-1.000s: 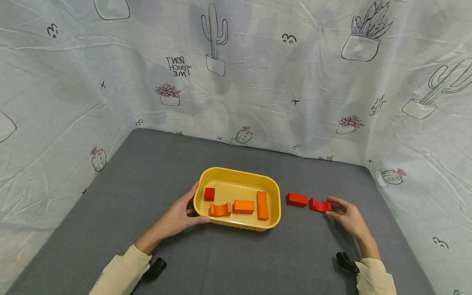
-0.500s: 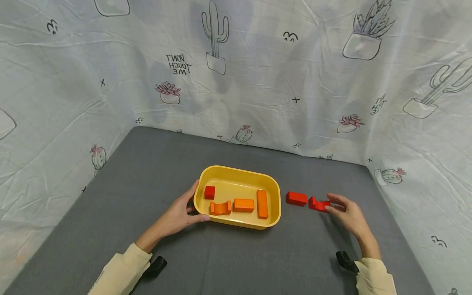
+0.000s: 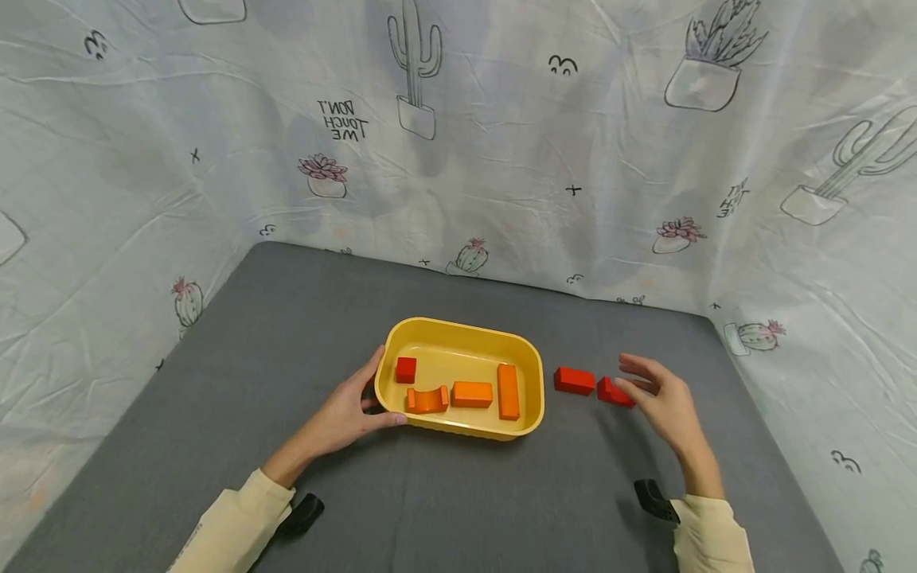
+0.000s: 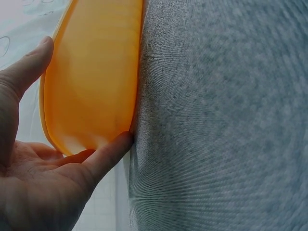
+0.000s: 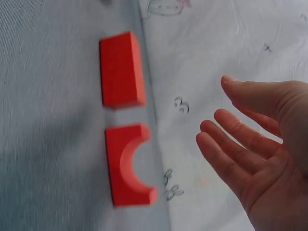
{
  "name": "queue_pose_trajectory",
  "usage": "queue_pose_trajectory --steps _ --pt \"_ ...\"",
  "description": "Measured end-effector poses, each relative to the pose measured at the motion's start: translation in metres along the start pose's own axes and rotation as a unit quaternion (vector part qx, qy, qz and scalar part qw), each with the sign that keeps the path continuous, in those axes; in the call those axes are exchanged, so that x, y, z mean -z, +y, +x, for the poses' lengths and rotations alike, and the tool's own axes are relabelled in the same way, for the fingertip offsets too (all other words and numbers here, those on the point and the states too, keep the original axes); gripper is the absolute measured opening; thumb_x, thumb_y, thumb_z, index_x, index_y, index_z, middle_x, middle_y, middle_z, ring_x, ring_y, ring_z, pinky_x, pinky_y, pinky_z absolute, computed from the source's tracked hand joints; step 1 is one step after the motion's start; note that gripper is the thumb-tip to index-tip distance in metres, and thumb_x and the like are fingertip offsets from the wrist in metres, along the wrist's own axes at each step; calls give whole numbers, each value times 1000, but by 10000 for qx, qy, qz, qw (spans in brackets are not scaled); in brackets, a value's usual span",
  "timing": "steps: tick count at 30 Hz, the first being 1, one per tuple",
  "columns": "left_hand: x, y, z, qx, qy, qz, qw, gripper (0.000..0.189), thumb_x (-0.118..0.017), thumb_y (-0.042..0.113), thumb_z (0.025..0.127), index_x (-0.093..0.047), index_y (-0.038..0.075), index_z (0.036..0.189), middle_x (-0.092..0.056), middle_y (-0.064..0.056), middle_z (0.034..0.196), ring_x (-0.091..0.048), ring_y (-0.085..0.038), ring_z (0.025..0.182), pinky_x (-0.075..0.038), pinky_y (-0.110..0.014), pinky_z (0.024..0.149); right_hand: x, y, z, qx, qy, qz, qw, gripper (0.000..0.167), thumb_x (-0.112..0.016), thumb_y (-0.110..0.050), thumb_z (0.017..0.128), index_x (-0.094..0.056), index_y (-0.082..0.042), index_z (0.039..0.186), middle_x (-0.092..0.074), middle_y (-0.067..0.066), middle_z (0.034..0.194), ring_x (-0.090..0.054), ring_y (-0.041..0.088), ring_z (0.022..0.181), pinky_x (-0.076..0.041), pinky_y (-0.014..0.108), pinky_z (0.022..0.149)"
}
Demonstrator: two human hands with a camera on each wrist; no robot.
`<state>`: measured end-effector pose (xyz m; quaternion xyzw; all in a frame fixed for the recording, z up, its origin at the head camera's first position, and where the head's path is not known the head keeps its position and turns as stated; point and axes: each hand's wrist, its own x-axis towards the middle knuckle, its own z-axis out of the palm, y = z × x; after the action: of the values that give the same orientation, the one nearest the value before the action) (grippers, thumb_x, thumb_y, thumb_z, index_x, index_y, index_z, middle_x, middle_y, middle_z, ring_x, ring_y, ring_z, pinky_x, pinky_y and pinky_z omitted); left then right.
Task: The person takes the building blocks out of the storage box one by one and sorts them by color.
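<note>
My left hand (image 3: 344, 411) grips the left end of a yellow plastic bin (image 3: 458, 358), thumb at its front rim. In the left wrist view the fingers curl round the bin's end, low by the cloth. Inside lie a red cube (image 3: 406, 370), an orange arch block (image 3: 427, 400) and two orange rectangular blocks (image 3: 471, 395). To the bin's right, a red rectangular block (image 3: 574, 381) and a red arch block (image 3: 614, 392) rest in a row. Over the arch block hovers my right hand (image 3: 666, 402), fingers relaxed, holding nothing; the right wrist view shows a gap between them.
Dark grey cloth (image 3: 466, 501) covers the tabletop. A white curtain (image 3: 487, 143) printed with cactus drawings rises behind the table and along both sides. Dark wrist devices (image 3: 301, 516) sit under both forearms.
My right hand has come off the red arch block, rising and shifting slightly left. The left hand keeps its grip on the bin. The head view has tilted slightly.
</note>
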<state>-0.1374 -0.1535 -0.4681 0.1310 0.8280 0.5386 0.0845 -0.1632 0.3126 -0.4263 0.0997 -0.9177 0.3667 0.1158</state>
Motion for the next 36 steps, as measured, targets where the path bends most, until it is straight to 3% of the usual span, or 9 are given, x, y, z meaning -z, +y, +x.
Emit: queue_pose_trajectory --steps 3,8,15,21,25,30,36 --pt "0 0 0 3 3 1 10000 116 -85 32 77 -5 7 158 -13 -16 162 -29 -35 142 -47 -47 99 -5 -8 3 176 52 128 9997 45 -72 -6 90 -59 -3 133 -63 19 125 -60 -1 104 -45 4 83" --pt "-1 0 0 4 -1 26 10000 116 -85 33 77 -6 7 158 -13 -17 162 -31 -35 142 -48 -46 99 -15 -21 6 300 47 286 9991 50 -72 -3 88 -56 -2 136 -62 21 126 -58 -5 104 -47 6 83" --pt "-2 -2 -2 3 -4 33 10000 116 -84 35 78 -6 7 158 -13 -17 162 -29 -36 142 -47 -48 99 -25 -58 9 407 29 697 9967 50 -70 5 87 -53 7 134 -62 27 123 -61 40 107 -52 15 84" --pt "-1 -2 -2 -3 34 73 10000 116 -84 36 78 -5 8 158 -13 -17 162 -29 -36 142 -47 -49 100 -34 -80 11 465 97 1076 9931 47 -69 8 87 -54 10 131 -62 29 120 -61 44 105 -51 13 84" --pt "-1 -1 0 1 31 110 9999 116 -84 36 78 -6 8 158 -13 -16 162 -29 -36 142 -47 -49 100 -43 -83 12 504 23 1195 9916 46 -69 9 86 -55 10 130 -63 28 119 -62 43 105 -53 18 86" --pt "-1 -2 -1 -39 5 42 10000 116 -84 35 78 -4 9 158 -13 -17 162 -28 -36 143 -46 -49 100 -58 -79 14 571 -83 1320 9896 48 -70 9 85 -55 10 130 -62 28 121 -63 42 104 -57 34 86" --pt "-2 -4 -2 -138 -13 -83 9999 115 -83 31 79 -3 12 158 -13 -18 162 -29 -35 142 -47 -45 100 -76 -63 20 571 -198 1450 9876 43 -69 -1 90 -59 0 132 -62 21 125 -65 33 107 -56 26 84"
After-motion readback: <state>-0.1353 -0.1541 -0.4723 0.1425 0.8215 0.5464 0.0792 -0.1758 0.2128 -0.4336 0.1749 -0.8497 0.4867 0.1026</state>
